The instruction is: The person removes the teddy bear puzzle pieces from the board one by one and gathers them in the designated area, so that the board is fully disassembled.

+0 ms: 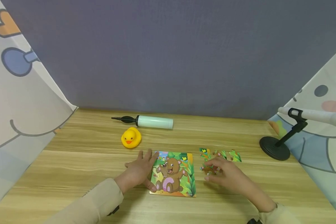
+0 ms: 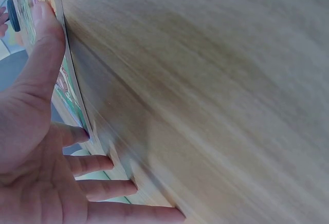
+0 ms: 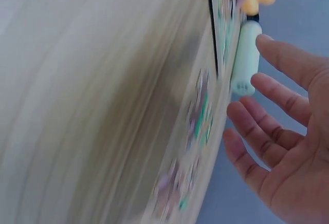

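On a wood-grain table (image 1: 72, 168), a left hand (image 1: 137, 172) spreads its straight fingers, thumb and index at the left-hand corners of a flat bear-picture board (image 1: 172, 175), apparently to steady it. The square board shows a smiling brown bear with a pink belly amid bright green leaves. Just right of it, likely kept within easy reach, lie loose puzzle pieces (image 1: 220, 154) beneath an empty right hand (image 1: 229, 175), its fingers loosely bent.
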Demonstrator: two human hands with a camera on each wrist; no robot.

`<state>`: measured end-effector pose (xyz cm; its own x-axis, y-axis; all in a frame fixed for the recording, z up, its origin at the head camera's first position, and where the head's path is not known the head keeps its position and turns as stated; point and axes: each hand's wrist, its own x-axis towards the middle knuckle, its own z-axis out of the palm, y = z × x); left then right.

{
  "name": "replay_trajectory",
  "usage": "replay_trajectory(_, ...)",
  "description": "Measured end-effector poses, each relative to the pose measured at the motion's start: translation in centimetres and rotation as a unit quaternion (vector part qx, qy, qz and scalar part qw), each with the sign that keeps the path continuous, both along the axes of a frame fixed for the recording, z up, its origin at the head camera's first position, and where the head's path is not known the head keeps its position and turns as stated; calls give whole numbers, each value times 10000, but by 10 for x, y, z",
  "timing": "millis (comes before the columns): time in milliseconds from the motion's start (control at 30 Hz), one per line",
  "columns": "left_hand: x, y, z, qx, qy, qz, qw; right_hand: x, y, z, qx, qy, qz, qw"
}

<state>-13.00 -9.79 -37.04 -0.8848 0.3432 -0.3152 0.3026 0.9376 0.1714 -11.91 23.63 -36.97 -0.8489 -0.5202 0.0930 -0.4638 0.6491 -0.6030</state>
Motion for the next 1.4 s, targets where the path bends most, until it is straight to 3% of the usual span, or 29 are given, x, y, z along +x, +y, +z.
replay_trajectory(367,0,0,0,33,-19,25,10000,10,-57,-2,41,-494,101,9987)
replay_trajectory(867,0,0,0,84,-23,31,10000,18,-100,-14,1012,363,-107,9941)
replay_trajectory(1400,-1,1,0,9,-52,90,9999,17,-105,-16,1079,641,-98,9920)
